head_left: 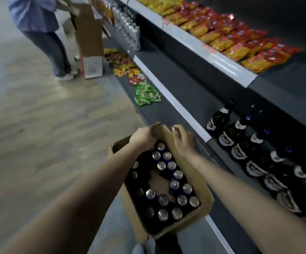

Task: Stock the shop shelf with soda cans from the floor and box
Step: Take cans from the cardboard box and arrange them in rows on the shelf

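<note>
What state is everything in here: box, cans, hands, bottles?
box, open, partly filled
soda cans, upright inside the box
left hand, gripping the box's far edge
right hand, curled beside that edge, grip unclear
bottles, standing capped on the shelf

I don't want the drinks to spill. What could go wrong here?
1. The left hand grips a flap of the cardboard box. A hard tug might tear the flap or tip the box, sending soda cans rolling.
2. Dark bottles stand on the shelf close by, so a swinging can or the right hand could knock one over.
</note>
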### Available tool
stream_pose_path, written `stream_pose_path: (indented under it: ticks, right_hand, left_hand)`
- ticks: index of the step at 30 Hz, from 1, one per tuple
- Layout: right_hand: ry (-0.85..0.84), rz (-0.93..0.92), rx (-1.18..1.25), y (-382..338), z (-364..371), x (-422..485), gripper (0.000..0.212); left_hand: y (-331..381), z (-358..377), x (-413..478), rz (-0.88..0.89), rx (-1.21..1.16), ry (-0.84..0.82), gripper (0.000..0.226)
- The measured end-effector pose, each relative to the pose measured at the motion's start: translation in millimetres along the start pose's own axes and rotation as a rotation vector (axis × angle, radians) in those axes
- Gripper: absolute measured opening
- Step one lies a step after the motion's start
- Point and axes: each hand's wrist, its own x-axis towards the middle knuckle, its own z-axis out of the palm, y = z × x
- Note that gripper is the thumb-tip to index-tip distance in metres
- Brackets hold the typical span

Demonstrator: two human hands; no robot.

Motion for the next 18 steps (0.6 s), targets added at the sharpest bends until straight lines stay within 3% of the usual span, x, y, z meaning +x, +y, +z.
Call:
stream_pose_path:
  ticks: [3, 9, 12, 18]
  right_hand:
    - [-0.159, 0.171, -0.003, 60, 37, -7, 0.029]
    - [-0.432, 0.588, 0.023, 208, 100, -43, 0.040]
    - [-0.506, 0.662, -0.005, 262, 125, -54, 0.044]
    - [-0.653, 0.721, -0.006, 339, 175, -75, 0.042]
  left_hand:
    - [-39, 56, 13, -0.101, -0.076, -0.106, 0.023]
    - [-118, 211, 28, -0.263, -0.098, -0.381, 0.029]
    - [-136, 276, 23, -0.206, 0.016, -0.480, 0.037]
    - [-147, 395, 21, 0.085, 0.423, -0.644, 0.070]
